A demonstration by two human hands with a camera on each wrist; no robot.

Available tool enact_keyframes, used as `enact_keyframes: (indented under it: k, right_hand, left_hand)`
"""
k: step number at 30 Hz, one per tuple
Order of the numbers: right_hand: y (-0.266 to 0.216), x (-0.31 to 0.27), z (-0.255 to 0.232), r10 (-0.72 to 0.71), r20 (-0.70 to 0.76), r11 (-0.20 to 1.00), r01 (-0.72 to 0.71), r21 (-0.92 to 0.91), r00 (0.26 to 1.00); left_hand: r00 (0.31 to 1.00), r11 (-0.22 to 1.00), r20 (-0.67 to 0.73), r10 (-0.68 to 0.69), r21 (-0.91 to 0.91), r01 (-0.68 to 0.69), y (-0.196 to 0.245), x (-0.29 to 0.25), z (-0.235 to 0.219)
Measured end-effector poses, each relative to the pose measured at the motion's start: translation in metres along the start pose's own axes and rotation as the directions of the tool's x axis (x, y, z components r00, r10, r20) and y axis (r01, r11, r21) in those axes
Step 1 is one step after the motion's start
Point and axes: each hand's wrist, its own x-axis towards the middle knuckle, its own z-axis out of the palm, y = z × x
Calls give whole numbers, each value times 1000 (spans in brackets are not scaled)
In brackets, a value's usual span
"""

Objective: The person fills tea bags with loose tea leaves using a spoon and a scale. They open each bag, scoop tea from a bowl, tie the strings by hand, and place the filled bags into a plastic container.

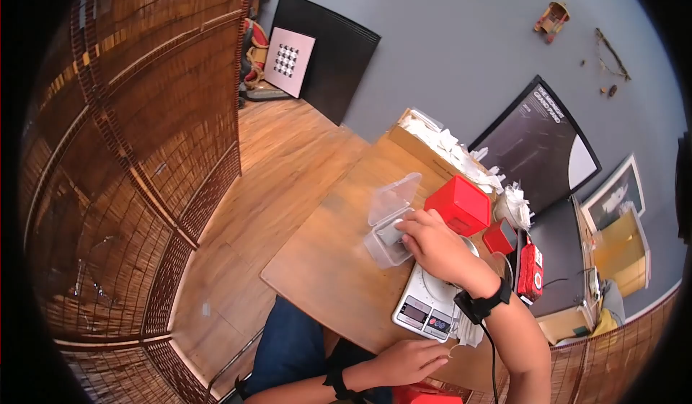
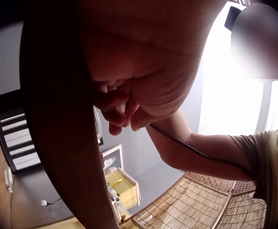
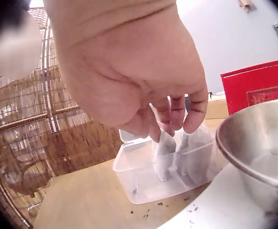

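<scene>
Reaching down over the open plastic box with the right hand; pinching the top of a white packet between thumb and fingertips, remaining fingers bent alongside. Seeing the packet directly beneath the fingertips, inside the box wall, with long axis near upright, roughly in line with the downward reach. Crowding close beside it in the same box: more white packets

Resting the left hand well back from the box, near the display end of the scale; fingers loosely bent, holding nothing visible. Being unable to tell whether touching the scale edge. Counting the right hand as much the nearer

Checking edges: meeting the box rim all round the packets, the raised lid on the far side, the metal bowl on the scale to the right, the large red tin beyond. Finding low box walls, with bare wood of the desk running leftward from the box to its edge; noting dark specks just outside the box, near the scale
</scene>
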Motion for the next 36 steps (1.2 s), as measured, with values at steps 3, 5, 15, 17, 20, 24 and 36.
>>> enact_keyframes:
  k: [3, 5, 15, 17, 20, 24, 36]
  right_hand:
    - [-9, -20, -12, -33, -156, 997, 43, 58, 987]
    - [-25, -43, -34, 77, -220, 983, -36, 183, 972]
    - [-29, -232, -23, 566, -530, 772, -180, 610, 631]
    - [-33, -265, -1, 648, -478, 703, -226, 674, 593]
    - [-43, -291, 31, 643, -453, 723, -293, 626, 618]
    - [-58, -290, 61, 493, -551, 861, -288, 418, 673]
    - [-72, -266, 128, 598, -535, 683, -30, 730, 597]
  left_hand:
    - [1000, 1000, 24, -15, 4, 15, 3, 0, -3]
    - [998, 999, 50, -46, 22, 45, 4, 0, -2]
    - [995, 995, -83, -52, 86, 59, 12, 5, -3]
    - [991, 987, -124, -45, 148, 63, 14, 7, -2]
    - [988, 982, -73, -135, 126, 143, 19, 7, -3]
    - [986, 978, -45, -161, 126, 166, 25, 10, -2]
    - [973, 971, -44, -225, 72, 227, 19, 9, -2]
